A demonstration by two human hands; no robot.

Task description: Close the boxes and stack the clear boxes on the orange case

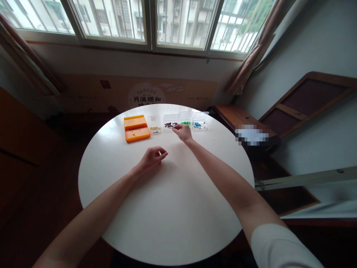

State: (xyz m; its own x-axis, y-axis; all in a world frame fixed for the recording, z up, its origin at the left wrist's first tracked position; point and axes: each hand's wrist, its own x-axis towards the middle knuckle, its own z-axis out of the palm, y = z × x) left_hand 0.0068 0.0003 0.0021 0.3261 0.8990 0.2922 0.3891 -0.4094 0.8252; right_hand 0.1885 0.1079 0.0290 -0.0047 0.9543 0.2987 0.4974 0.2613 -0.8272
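Note:
My left hand [153, 156] rests on the round white table [167, 208] near its middle, fingers curled in a loose pinch; whatever is in it is too small to make out. My right hand [182, 132] reaches toward the far edge, fingers pinched just in front of a clear box of dark beads [170, 122]. Beside that box stand a clear box of green beads [186, 120] and one of blue beads [199, 121]. To the left are a clear box of pale beads [154, 124] and an open orange case [136, 128] with tiny yellow bits in its tray.
A wide window and a cardboard panel with printed characters [146, 97] stand behind the table. A wooden bench [234, 116] and a leaning wooden frame [309, 100] are at the right. Dark floor surrounds the table.

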